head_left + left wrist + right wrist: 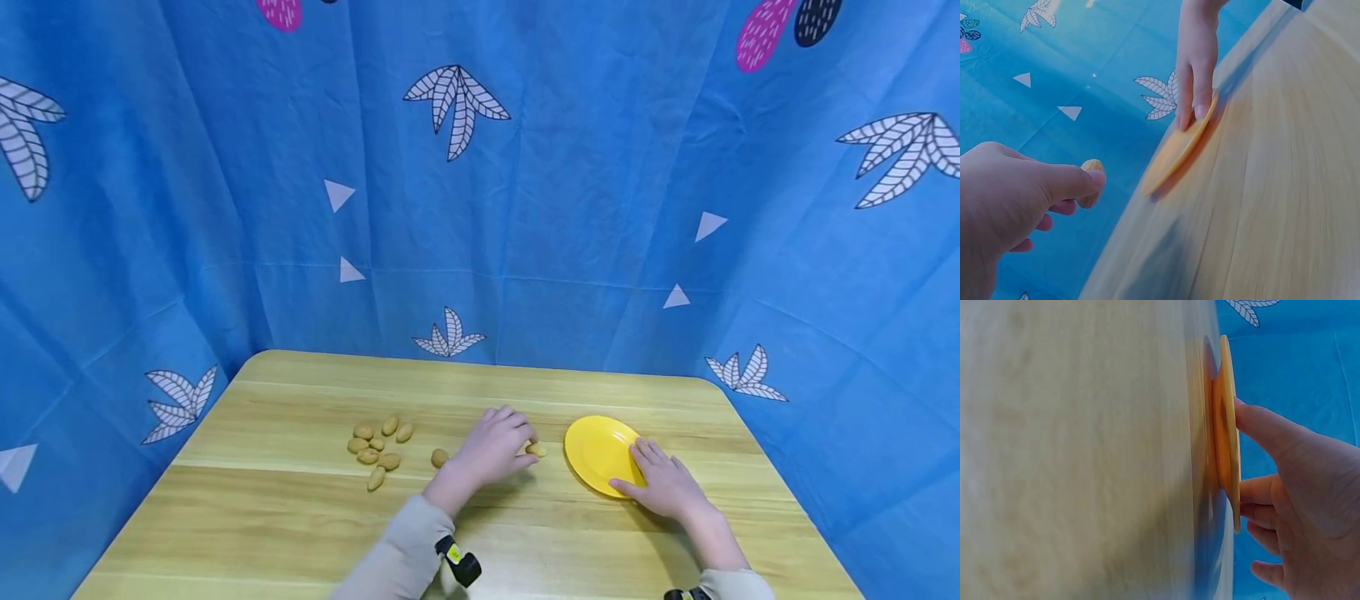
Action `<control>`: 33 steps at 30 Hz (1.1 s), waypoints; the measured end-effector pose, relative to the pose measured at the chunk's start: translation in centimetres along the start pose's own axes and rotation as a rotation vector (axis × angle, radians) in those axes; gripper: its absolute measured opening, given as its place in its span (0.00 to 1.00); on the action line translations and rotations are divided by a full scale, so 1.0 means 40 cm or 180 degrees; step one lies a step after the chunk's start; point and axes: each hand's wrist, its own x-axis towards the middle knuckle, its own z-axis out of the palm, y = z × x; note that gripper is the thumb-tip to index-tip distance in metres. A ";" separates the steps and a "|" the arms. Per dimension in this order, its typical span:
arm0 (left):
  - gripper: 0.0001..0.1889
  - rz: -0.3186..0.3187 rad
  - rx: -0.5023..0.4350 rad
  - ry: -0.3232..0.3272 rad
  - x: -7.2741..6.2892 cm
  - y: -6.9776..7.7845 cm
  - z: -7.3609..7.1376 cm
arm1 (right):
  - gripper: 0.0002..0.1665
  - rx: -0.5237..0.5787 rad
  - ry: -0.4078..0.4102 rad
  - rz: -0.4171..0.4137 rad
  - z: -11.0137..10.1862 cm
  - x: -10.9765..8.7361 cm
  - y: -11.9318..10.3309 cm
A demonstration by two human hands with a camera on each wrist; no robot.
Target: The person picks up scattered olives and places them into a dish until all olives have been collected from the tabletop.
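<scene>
My left hand [491, 446] pinches a tan, oval nut [1092, 182] between thumb and fingers, a little to the left of a round yellow plate [595, 454]. That nut shows only in part past the fingertips in the head view. My right hand [663, 482] rests on the plate's right side, its fingers fairly straight and the thumb spread toward the near rim. From the right wrist view, the thumb and fingertips touch the upper side of the plate [1227, 437], which lies flat on the table.
Several brown oval nuts [367, 456] lie loosely grouped on the left part of the wooden table [262, 500]. One rounder nut [440, 457] sits apart, beside the left wrist. Behind the table hangs a blue patterned curtain [585, 183].
</scene>
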 end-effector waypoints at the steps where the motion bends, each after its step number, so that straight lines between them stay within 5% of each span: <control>1: 0.13 -0.0005 -0.0018 0.0005 0.006 0.004 0.004 | 0.53 -0.0010 -0.0005 0.0004 -0.001 0.000 -0.001; 16: 0.14 -0.0234 -0.0203 0.0142 0.087 0.062 0.042 | 0.53 -0.0027 0.0043 0.0005 -0.002 0.006 -0.004; 33: 0.14 -0.0474 -0.0158 -0.0062 0.181 0.114 0.103 | 0.53 -0.0094 0.0064 0.0022 0.006 0.001 0.008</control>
